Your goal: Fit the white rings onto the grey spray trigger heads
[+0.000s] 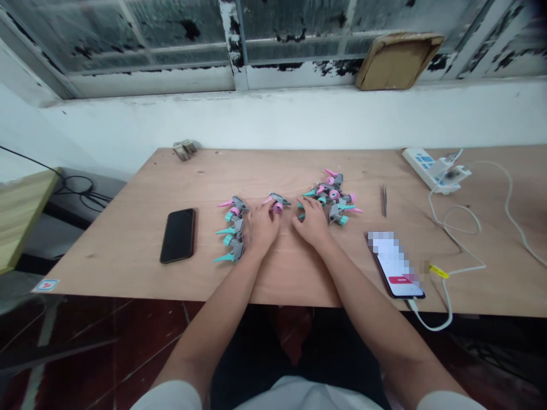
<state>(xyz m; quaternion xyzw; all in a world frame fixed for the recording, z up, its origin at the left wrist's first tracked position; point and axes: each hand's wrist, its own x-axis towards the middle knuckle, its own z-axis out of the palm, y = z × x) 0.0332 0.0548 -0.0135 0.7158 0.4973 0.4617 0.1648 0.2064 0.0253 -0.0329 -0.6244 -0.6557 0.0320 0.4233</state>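
Several plastic trigger-spray heads, grey with teal and pink parts, lie on the plywood table (pixel 128 250). One row of them (pixel 233 230) runs down the left of my hands, and a tangled pile (pixel 331 196) sits to the right. A single spray head (pixel 278 201) lies between the two groups. My left hand (pixel 262 228) rests palm down, its fingertips at that single head's pink ring. My right hand (pixel 311 222) rests palm down with curled fingers, nearest a teal piece at the pile's edge. Neither hand visibly grips anything.
A black smartphone (pixel 178 236) lies left of the row. Right of the pile are metal tweezers (pixel 383 200) and a charging phone (pixel 395 266) with a blurred screen. A white power strip (pixel 433 169) and white cables occupy the right. A small folded item (pixel 184 150) sits at the far edge.
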